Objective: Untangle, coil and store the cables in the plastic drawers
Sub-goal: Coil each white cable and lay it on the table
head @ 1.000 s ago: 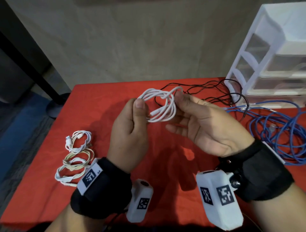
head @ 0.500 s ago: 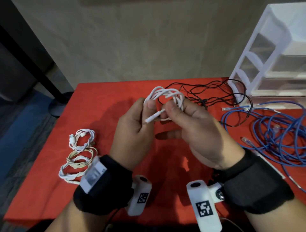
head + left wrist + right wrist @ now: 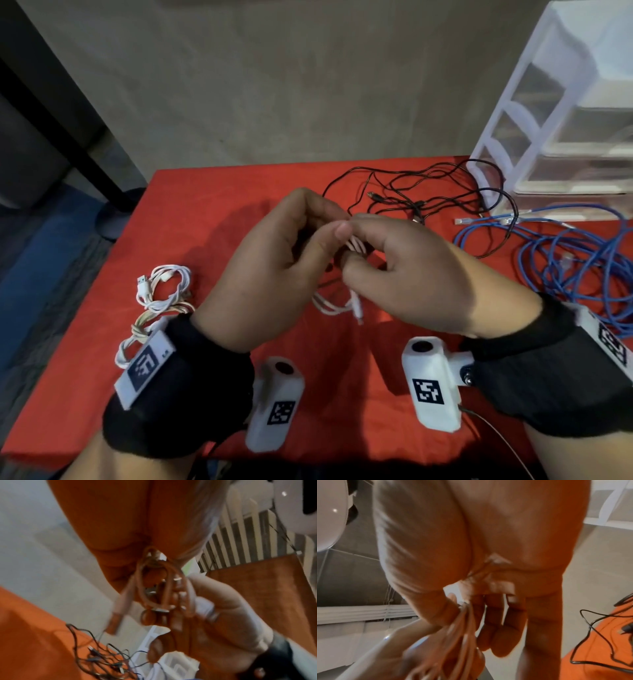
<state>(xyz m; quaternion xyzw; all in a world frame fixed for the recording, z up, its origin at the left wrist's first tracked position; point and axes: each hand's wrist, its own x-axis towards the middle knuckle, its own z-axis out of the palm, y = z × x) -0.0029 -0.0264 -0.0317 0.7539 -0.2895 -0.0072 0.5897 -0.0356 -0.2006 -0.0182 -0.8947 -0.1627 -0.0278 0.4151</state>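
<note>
Both hands hold one coiled white cable [image 3: 334, 306] above the middle of the red table [image 3: 212, 222]. My left hand [image 3: 308, 233] curls its fingers round the coil's upper part. Meeting it from the right, my right hand [image 3: 346, 251] pinches the strands between thumb and fingers. Loops and a plug end [image 3: 358, 310] hang below the hands. In the left wrist view the cable loops [image 3: 154, 586] sit at my fingertips, blurred. The right wrist view shows the cable strands [image 3: 462, 635] running down from my thumb. The plastic drawers [image 3: 565, 120] stand at the back right.
A loose black cable tangle [image 3: 428, 195] lies behind the hands. A blue cable heap [image 3: 565, 263] spreads in front of the drawers on the right. Three coiled cables [image 3: 164, 291] lie in a row at the table's left side.
The coil was held up above the fingers; now both hands have closed over it and turned down, so its loops and plug end hang beneath them.
</note>
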